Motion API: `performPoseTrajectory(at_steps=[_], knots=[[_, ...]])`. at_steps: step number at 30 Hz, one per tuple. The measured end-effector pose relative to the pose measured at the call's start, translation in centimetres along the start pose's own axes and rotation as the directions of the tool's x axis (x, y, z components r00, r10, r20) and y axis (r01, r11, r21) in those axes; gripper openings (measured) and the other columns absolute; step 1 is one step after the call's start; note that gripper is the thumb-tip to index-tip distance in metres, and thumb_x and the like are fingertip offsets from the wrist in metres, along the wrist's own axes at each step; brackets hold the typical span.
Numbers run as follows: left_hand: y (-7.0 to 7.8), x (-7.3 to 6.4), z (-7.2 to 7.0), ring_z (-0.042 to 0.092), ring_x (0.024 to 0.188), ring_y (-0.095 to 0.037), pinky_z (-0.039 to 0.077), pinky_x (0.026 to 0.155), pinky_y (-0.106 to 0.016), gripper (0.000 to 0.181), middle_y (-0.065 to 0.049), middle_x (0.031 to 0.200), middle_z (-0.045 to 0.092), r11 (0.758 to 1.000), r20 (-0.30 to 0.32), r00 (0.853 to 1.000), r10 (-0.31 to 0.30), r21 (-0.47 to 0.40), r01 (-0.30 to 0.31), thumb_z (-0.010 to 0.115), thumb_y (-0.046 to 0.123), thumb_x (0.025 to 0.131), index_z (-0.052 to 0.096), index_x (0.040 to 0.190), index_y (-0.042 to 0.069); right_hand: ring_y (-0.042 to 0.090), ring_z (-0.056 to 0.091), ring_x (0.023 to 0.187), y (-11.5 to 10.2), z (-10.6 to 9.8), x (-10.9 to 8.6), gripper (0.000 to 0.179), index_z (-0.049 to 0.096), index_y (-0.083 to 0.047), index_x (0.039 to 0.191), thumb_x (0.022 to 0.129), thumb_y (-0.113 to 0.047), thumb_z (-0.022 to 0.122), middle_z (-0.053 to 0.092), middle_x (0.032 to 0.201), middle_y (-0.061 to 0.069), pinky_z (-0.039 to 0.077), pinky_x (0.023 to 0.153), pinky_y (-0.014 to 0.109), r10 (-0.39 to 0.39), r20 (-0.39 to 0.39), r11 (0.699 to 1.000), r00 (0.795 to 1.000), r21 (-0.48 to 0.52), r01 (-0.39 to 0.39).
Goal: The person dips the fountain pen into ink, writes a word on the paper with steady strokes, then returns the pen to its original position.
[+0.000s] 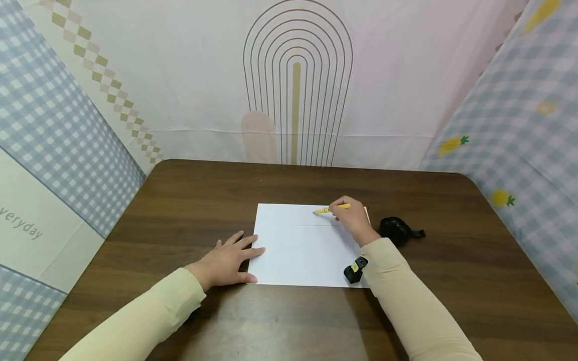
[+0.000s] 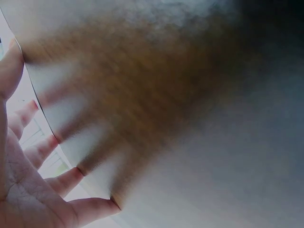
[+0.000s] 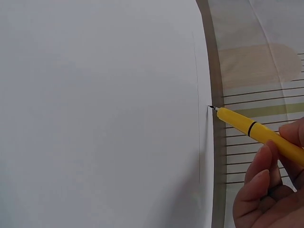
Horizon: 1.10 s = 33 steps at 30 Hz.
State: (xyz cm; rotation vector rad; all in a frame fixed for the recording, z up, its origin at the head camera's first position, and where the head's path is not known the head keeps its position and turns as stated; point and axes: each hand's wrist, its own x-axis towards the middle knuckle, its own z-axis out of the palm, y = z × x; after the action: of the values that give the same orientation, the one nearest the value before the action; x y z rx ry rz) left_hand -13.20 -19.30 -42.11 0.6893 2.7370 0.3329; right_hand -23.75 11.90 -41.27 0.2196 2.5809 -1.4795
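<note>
A white sheet of paper (image 1: 298,255) lies on the brown table, with one thin straight line (image 3: 198,104) drawn near its far edge. My right hand (image 1: 351,216) pinches a yellow fountain pen (image 3: 237,121) with a black band between thumb and fingers. Its dark nib (image 3: 212,107) is at the paper, between the line and the far edge; whether it touches, I cannot tell. With fingers spread and straight, my left hand (image 1: 228,261) rests at the sheet's left edge, fingertips on the paper. In the left wrist view the palm shows, and the fingertips meet the blurred surface.
To the right of the paper sits a black rounded object (image 1: 395,230) with a short tail, close to my right forearm. A small black device (image 1: 353,272) is by the right cuff, over the sheet's near right corner. Patterned cloths (image 1: 189,75) hang behind and beside the table (image 1: 203,200).
</note>
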Motion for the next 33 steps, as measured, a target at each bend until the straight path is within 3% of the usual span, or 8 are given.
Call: performPoseTrajectory(at_steps=[18, 33], knots=[[-0.07, 0.04, -0.04, 0.019, 0.143, -0.043, 0.026, 0.099, -0.074, 0.07, -0.009, 0.156, 0.029, 1.0, -0.002, 1.0, 0.001, 0.01, -0.001, 0.07, 0.049, 0.084, 0.047, 0.145, 0.025, 0.026, 0.053, 0.091, 0.0, 0.03, -0.02, 0.018, 0.064, -0.008, 0.099, 0.094, -0.024, 0.058, 0.061, 0.101, 0.01, 0.04, 0.074, 0.032, 0.006, -0.013, 0.999, 1.0, -0.038, -0.006], [0.01, 0.34, -0.15, 0.019, 0.143, -0.043, 0.027, 0.099, -0.073, 0.071, -0.009, 0.157, 0.029, 1.0, 0.03, 0.999, -0.013, 0.021, 0.012, 0.07, 0.05, 0.083, 0.046, 0.146, 0.027, 0.026, 0.053, 0.093, 0.0, -0.15, -0.22, 0.018, 0.064, -0.008, 0.1, 0.094, -0.024, 0.058, 0.061, 0.103, 0.011, 0.04, 0.077, 0.033, 0.028, -0.008, 0.999, 1.0, -0.041, -0.028]])
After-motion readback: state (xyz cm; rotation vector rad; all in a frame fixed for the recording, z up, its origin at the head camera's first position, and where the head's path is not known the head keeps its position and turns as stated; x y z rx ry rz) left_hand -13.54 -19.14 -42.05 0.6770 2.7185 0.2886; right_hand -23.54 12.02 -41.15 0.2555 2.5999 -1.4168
